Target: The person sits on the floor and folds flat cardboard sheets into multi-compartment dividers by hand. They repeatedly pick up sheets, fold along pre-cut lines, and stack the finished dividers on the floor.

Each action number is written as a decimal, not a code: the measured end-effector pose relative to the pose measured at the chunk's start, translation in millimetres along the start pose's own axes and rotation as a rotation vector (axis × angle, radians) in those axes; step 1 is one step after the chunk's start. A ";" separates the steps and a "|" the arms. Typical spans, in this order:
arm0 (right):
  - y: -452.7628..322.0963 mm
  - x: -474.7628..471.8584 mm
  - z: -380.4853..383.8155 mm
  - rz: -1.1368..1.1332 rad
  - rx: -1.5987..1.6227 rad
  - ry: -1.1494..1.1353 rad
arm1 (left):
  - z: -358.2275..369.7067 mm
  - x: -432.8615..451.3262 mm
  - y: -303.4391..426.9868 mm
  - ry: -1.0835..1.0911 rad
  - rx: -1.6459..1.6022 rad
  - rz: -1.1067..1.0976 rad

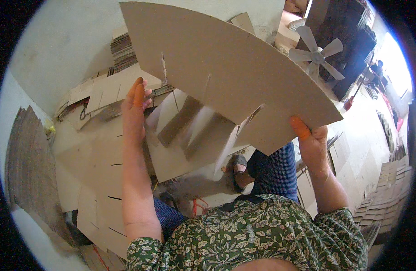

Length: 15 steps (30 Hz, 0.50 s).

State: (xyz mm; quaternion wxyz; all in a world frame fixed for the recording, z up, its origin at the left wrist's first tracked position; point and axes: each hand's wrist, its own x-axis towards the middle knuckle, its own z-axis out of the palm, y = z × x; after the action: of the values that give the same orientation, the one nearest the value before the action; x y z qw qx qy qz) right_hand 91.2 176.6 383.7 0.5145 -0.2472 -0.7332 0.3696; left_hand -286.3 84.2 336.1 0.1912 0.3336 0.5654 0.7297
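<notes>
A large slotted cardboard sheet [221, 57] is raised in front of me, tilted, with several slits along its lower edge. My right hand [309, 133] grips its lower right corner, the orange-covered thumb on the near face. My left hand [137, 96] is off to the left of the sheet, fingers extended and holding nothing; orange covers sit on some of its fingers. Below the sheet are blurred upright cardboard strips [180, 120] over a flat cardboard piece [174, 166]. One narrow strip [228, 145] meets the sheet near its right slit; how they join is partly hidden.
Slotted cardboard sheets [99, 189] lie on my left, and a cardboard stack [123, 50] rises by the wall. A white-bladed fan [317, 57] stands at the upper right. More cardboard piles [384, 189] line the right side. My sandalled foot [240, 169] is below.
</notes>
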 end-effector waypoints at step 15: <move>-9.0 5.3 -0.9 0.040 -0.092 -0.036 | -4.6 -1.4 4.9 0.024 -0.014 0.074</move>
State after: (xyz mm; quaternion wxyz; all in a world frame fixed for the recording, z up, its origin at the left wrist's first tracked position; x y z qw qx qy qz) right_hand 90.4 175.4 394.1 0.4817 -0.2784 -0.7536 0.3501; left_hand -288.1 78.8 339.8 0.1595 0.3441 0.5498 0.7442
